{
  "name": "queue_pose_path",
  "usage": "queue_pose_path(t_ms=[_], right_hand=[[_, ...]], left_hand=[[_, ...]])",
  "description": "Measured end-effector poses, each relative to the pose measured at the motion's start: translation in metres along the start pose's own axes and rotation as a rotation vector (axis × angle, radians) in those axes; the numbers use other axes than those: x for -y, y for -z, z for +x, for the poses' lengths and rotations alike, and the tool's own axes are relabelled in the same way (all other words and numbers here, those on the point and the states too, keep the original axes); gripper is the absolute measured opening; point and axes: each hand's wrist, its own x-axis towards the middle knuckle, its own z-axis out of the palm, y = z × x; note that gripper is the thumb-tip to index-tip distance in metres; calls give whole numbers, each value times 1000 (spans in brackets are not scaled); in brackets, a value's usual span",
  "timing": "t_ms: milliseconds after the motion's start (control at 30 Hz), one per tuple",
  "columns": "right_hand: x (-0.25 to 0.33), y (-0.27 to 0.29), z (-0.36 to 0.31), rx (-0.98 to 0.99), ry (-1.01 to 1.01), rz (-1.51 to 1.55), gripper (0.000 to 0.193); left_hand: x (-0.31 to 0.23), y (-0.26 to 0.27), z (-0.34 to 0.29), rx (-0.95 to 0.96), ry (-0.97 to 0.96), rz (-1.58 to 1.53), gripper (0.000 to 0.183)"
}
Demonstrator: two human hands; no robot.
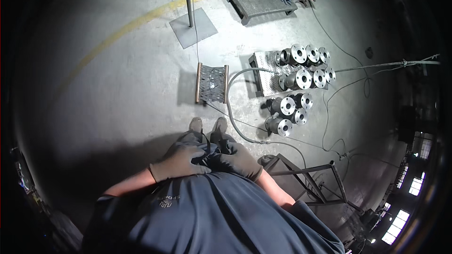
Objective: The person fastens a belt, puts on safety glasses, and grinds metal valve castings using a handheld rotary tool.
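Observation:
Both my hands wear grey-brown work gloves and meet in front of my waist, at the hem of my dark blue shirt. My left hand is closed against bunched dark cloth, its fingertips pointing inward. My right hand is closed opposite it, with a small black piece by its fingertips. A thin black strap runs up between the hands. What exactly either hand grips is hidden in the dark folds. Below them, my two shoes stand on the concrete floor.
Ahead is a low stand with copper-coloured side bars. Several flanged metal valve bodies stand on a metal platform and the floor at right. A hose and cables cross the floor. A metal frame stands close right; a post base lies ahead.

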Motion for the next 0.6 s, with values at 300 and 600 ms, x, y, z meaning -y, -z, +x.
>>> queue_pose_path(t_ms=[300,600], right_hand=[[-30,8,-1,-246,152,-358,35],[-8,4,-17,-177,234,-826,36]], left_hand=[[-6,8,2,-141,-71,-145,42],[40,-3,-5,141,150,-921,53]])
